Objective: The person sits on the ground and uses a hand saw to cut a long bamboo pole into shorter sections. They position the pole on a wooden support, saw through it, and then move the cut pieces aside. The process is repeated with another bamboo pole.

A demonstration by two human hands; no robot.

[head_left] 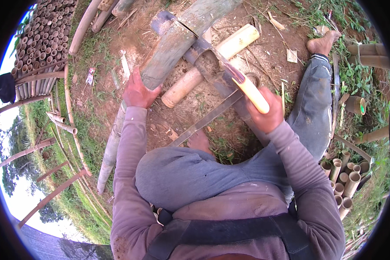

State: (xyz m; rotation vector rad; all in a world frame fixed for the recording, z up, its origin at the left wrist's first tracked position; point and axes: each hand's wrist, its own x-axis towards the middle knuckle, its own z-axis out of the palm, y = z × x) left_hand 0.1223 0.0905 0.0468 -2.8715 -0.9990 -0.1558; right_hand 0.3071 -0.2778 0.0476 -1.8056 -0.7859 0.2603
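A thick grey-green bamboo pole [171, 47] slants across the upper middle over a dark wooden plank [223, 84]. My left hand [141, 91] is wrapped round the pole's near end. In my right hand [266, 110] is the pale wooden handle of a handsaw [252, 93]. Its blade runs up and left from the handle, and its far part lies across the pole in a narrow dark slit. How deep the blade sits in the pole I cannot tell. Under the plank lies a shorter, peeled yellowish bamboo length [182, 89].
A flat strip [203, 125] leans between the plank and my bent leg. Cut bamboo tubes [349, 182] stand at the lower right, with a large stack [43, 39] at the far left. Another pole [112, 149] lies beside my left arm. Sawdust and chips cover the soil.
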